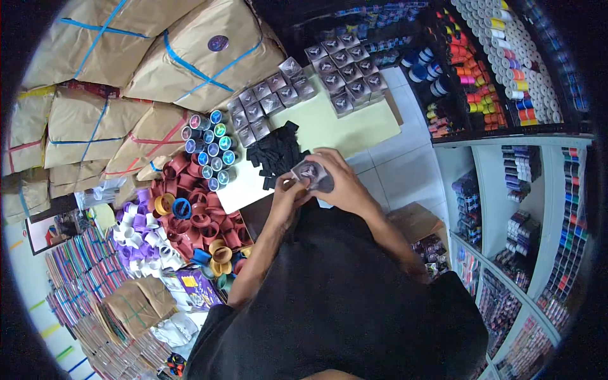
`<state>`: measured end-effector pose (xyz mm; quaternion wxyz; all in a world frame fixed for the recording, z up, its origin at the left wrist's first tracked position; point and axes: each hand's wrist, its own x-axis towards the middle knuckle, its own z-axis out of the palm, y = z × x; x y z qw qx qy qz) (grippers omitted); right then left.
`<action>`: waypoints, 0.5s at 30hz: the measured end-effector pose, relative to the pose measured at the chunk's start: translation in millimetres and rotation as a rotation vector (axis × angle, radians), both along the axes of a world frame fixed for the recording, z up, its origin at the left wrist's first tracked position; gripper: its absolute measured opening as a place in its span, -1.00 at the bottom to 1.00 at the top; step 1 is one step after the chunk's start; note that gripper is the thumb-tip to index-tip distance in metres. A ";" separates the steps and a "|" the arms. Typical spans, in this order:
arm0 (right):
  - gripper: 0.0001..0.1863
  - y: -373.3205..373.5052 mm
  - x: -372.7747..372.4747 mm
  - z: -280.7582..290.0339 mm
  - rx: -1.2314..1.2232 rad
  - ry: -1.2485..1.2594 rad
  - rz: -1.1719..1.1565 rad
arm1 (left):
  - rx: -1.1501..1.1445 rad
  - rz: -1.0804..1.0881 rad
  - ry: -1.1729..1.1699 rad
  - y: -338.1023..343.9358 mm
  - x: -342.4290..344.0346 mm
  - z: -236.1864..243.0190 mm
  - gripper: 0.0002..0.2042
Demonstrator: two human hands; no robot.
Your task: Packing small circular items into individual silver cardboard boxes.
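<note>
Both hands are at the near edge of a pale yellow table [354,126]. My right hand [339,183] grips a small square grey box [316,168] with a printed top, and my left hand [285,199] holds its left side and bottom, fingers curled. Just beyond my hands lies a heap of black strips [272,152]. Stacked groups of similar small boxes [345,69] stand along the back of the table, with another group [269,95] to their left. Left of the strips are short cylinders [215,149] with shiny colored tops.
Wrapped paper parcels [88,126] are piled at left, above red, purple and white plastic pieces [196,209] and stacked flat packs [88,266]. Shelves of thread spools [525,76] and cabinets [481,190] line the right. A cardboard box [411,221] sits on the tiled floor.
</note>
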<state>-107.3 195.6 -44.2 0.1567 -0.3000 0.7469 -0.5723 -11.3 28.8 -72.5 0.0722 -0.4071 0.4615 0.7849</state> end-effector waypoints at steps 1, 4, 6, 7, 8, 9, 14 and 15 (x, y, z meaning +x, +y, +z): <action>-0.20 -5.7 2.4 1.9 0.016 0.064 -0.062 | -0.036 0.046 -0.014 -2.6 -1.8 -0.8 -0.44; -0.20 -28.5 8.8 -15.9 0.117 -0.102 -0.175 | -0.038 0.108 0.033 -16.8 -9.3 -10.2 -0.37; -0.22 -43.4 11.4 -24.0 0.094 -0.073 -0.195 | -0.088 0.092 0.050 -27.9 -15.0 -14.8 -0.36; -0.24 -51.5 11.6 -26.0 0.064 -0.046 -0.206 | -0.145 0.085 0.064 -34.7 -17.8 -18.3 -0.35; -0.27 -59.4 11.6 -27.4 0.036 -0.019 -0.218 | -0.118 0.099 0.106 -41.6 -19.0 -22.4 -0.34; -0.27 -66.4 11.8 -28.4 0.040 -0.010 -0.229 | -0.157 0.071 0.124 -47.4 -20.6 -24.1 -0.33; -0.32 -87.5 6.1 -42.3 0.001 -0.035 -0.438 | -0.302 -0.233 0.161 -75.2 -38.8 -23.6 -0.26; -0.30 -88.6 2.1 -38.2 -0.003 -0.021 -0.455 | -0.402 -0.257 0.225 -84.8 -40.2 -39.7 -0.23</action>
